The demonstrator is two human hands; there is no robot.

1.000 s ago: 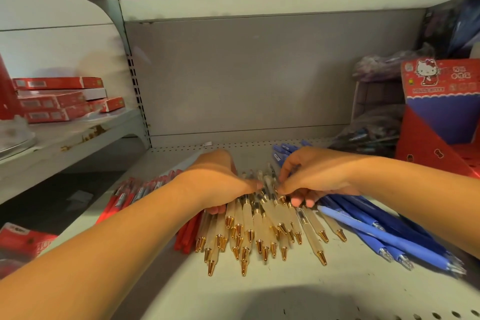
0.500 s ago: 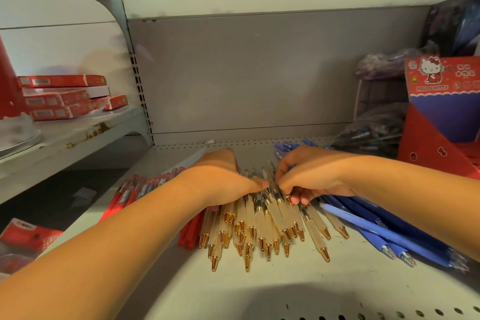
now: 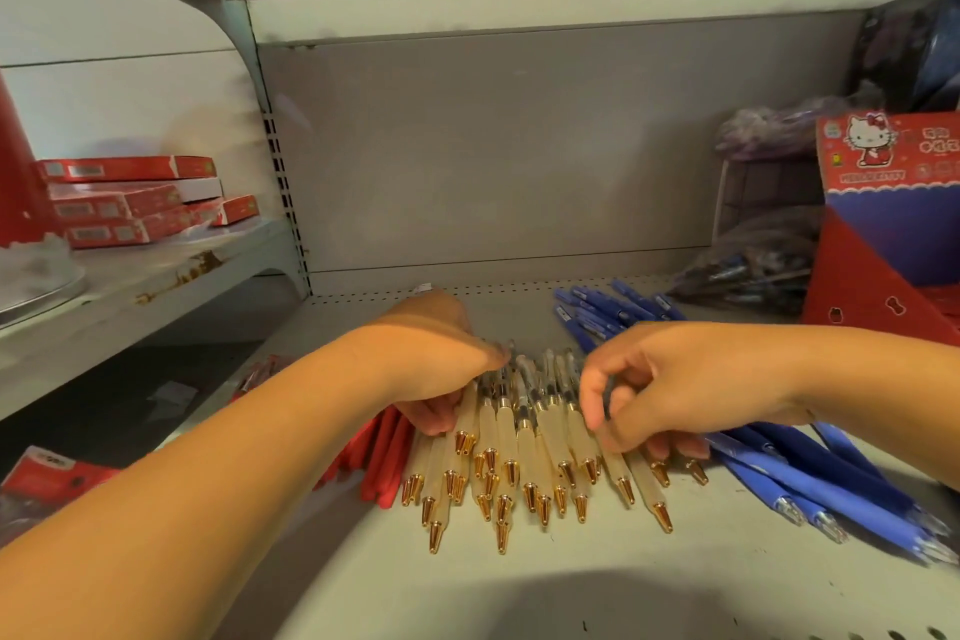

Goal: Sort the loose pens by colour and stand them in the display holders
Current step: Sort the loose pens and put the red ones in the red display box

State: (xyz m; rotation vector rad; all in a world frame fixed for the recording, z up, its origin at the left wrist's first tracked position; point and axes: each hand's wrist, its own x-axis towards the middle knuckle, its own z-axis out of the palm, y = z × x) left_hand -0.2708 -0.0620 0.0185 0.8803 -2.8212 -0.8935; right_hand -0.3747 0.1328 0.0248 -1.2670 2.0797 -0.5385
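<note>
Left hand (image 3: 431,359) and right hand (image 3: 675,379) grip cream pens (image 3: 524,437) between them.

Hidden fingertips, cropped pens

The left hand's (image 3: 431,359) fingertips are tucked under its own palm among the cream pens (image 3: 519,442), and the right hand's (image 3: 691,379) fingers curl down over them, so whether either hand grips a pen cannot be told. The left forearm covers most of the red pens (image 3: 387,457). The blue pens (image 3: 810,483) blur toward the right edge, which also cuts off the display box (image 3: 893,203).
</note>
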